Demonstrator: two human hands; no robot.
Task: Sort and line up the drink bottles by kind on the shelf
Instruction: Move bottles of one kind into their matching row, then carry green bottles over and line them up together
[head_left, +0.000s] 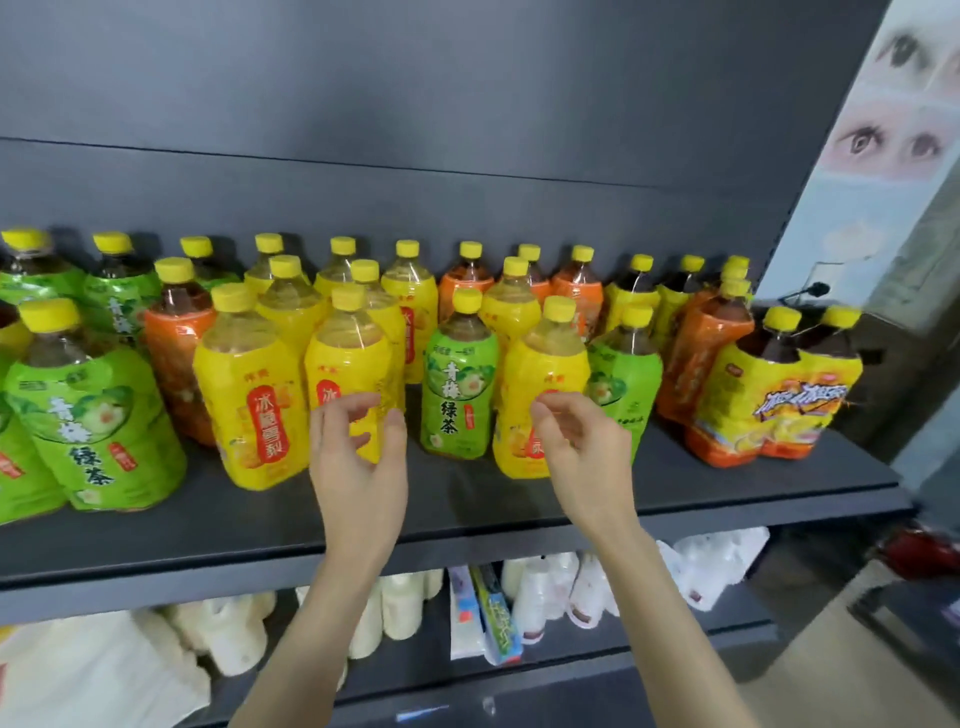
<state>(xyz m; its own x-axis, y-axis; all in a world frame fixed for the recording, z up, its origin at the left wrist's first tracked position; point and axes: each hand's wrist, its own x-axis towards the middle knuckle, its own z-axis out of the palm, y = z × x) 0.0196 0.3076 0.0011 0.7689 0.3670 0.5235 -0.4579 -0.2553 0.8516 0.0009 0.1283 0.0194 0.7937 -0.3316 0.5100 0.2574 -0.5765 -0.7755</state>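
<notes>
Step in hand: mid-sort, front row mixed.

Your left hand (358, 457) and right hand (584, 452) are both raised before the shelf (467, 499), fingers loosely curled and holding nothing. The left hand is in front of the left yellow bottle (345, 364), the right hand in front of the right yellow bottle (545, 364). I cannot tell whether any fingertip touches a label.

A lone green bottle (457, 400) stands upright between those two yellows, well apart from the green group (88, 410) at far left. An orange bottle (176, 343) stands between the green group and the yellows.

Judgement: your next move is probably to pull the green bottle out of the yellow run — grip it round the body, lift it clear of the neighbouring caps, and carry it left. The packing is tight, so watch for knocks.
</notes>
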